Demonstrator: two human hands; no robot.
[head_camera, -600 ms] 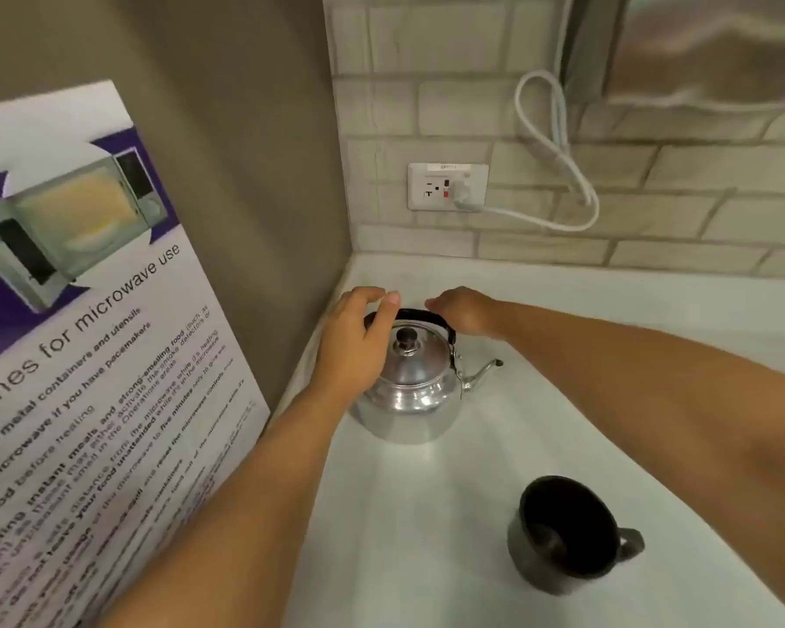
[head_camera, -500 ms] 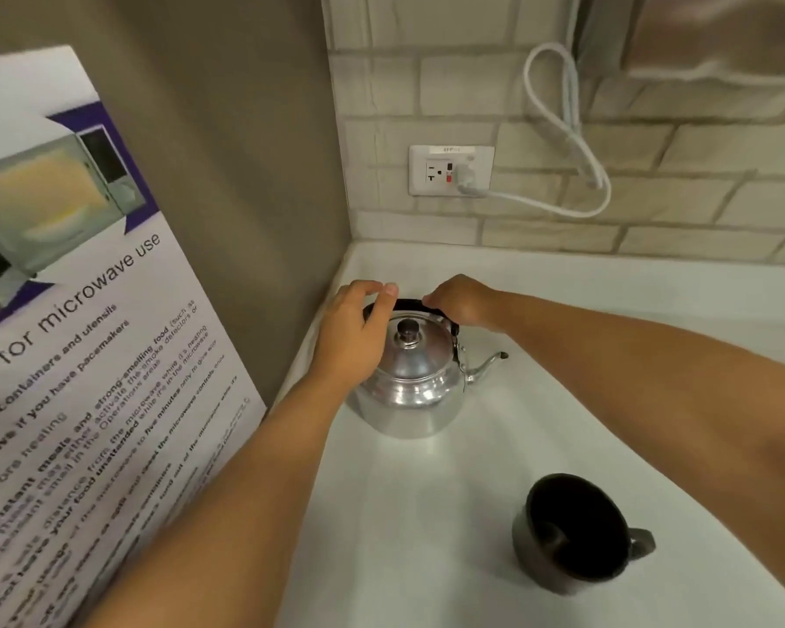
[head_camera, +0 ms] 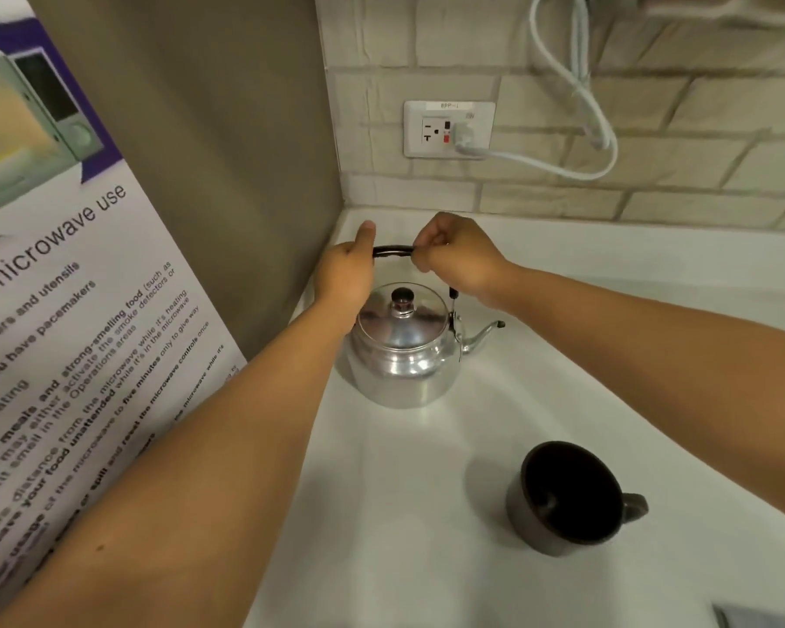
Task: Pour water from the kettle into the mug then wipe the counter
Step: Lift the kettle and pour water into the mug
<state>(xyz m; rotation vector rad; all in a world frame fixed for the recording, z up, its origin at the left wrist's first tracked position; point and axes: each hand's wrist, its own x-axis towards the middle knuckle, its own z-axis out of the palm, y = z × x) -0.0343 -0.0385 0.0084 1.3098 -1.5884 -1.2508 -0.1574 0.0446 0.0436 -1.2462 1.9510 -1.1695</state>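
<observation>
A shiny metal kettle (head_camera: 402,355) with a black lid knob stands on the white counter (head_camera: 404,514) in the corner, spout pointing right. Its black handle (head_camera: 393,251) is raised upright above the lid. My left hand (head_camera: 345,274) grips the handle's left end, thumb up. My right hand (head_camera: 458,260) is closed around the handle's right end. A dark mug (head_camera: 567,496) stands on the counter in front and to the right of the kettle, handle to the right, and looks empty.
A microwave-use poster (head_camera: 64,310) leans against the brown side wall on the left. On the brick back wall is an outlet (head_camera: 448,129) with a white cord (head_camera: 576,97) plugged in. A grey object (head_camera: 762,616) shows at the bottom right edge.
The kettle's handle has been lifted from lying back behind the lid to standing upright. Both hands rose with it and closed on its ends.
</observation>
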